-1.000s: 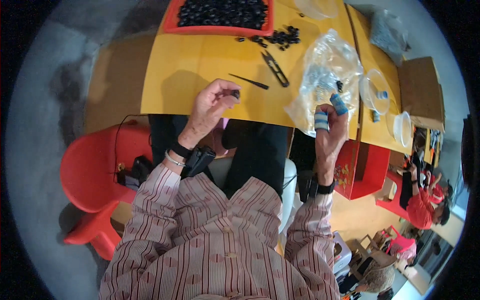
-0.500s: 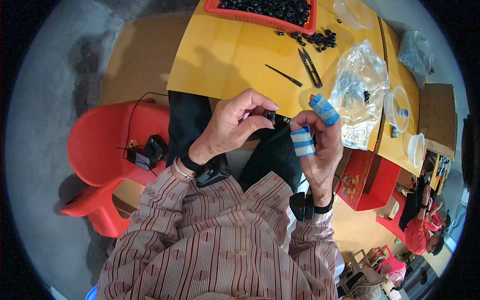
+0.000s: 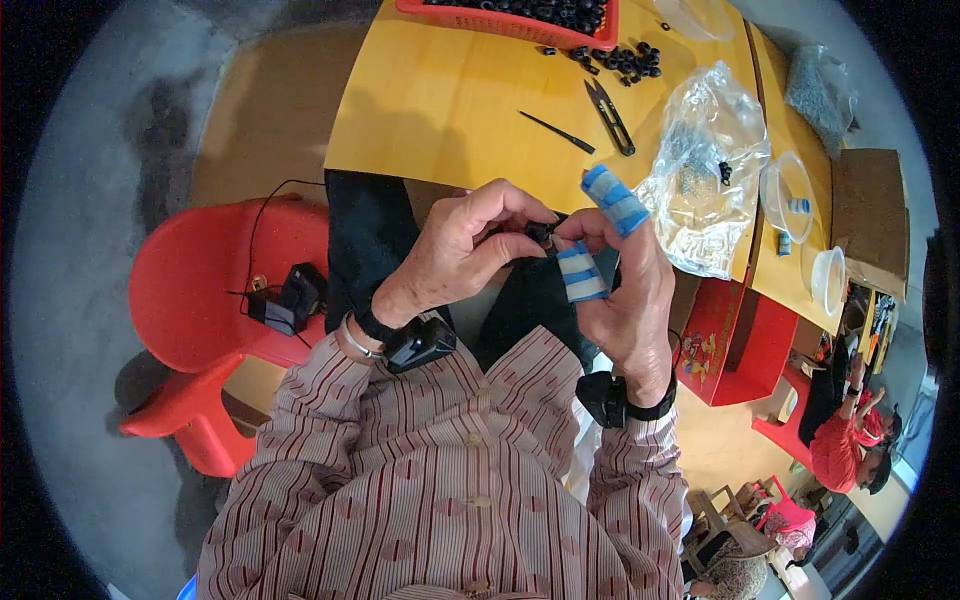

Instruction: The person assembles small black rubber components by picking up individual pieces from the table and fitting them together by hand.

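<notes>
My left hand (image 3: 450, 248) pinches a small black plastic piece (image 3: 539, 234) between thumb and forefinger, just off the table's near edge and above my lap. My right hand (image 3: 637, 285), with blue-and-white tape wrapped round its thumb and forefinger, is closed with its fingertips against that piece. A tiny shiny metal piece showed in those fingertips earlier; now the fingers and the black piece mostly hide it. On the table beyond lie a thin black pointed tool (image 3: 556, 131) and black thread snips (image 3: 610, 117).
A red basket (image 3: 520, 30) full of black pieces stands at the far side, with loose black pieces (image 3: 635, 65) beside it. A clear plastic bag (image 3: 705, 190) with small metal parts lies to the right, near clear tubs (image 3: 828, 282). A red chair (image 3: 200, 270) is at left.
My right hand has moved left, bringing its taped fingers up against the black piece in my left hand. The view has shifted slightly, while my left hand keeps its pinch.
</notes>
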A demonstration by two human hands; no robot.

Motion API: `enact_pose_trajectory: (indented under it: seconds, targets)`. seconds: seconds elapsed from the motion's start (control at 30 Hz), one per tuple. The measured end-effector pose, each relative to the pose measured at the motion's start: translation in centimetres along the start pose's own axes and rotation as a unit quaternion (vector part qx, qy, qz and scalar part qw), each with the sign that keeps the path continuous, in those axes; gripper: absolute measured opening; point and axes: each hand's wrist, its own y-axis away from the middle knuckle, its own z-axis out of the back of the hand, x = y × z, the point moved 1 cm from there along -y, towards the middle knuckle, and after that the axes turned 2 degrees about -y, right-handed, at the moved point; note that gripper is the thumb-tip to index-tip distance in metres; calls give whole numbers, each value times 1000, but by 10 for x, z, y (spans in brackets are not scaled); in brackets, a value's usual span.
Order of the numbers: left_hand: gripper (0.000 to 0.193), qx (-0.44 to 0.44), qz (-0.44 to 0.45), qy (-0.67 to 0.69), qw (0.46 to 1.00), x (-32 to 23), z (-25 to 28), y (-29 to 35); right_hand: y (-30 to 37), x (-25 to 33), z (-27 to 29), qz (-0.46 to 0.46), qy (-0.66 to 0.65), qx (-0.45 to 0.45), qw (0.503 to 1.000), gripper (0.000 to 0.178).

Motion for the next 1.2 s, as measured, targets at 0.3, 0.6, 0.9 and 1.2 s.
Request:
enact_pose_trajectory:
  seconds: [0.3,0.6,0.9,1.2]
  targets:
    - [22,13,65,20,998,4,-4,-4,0,-4,-1,85,61,-5,995,63]
    - [19,-2,67,42,997,6,-1,-5,7,-7,0,32,6,-25,999,43]
    - [19,-1,145,50,988,12,1,-6,1,-15,-15,102,42,19,994,57]
    - [16,-41,103,1,994,48,16,-21,-16,-35,-13,-39,-27,15,999,47]
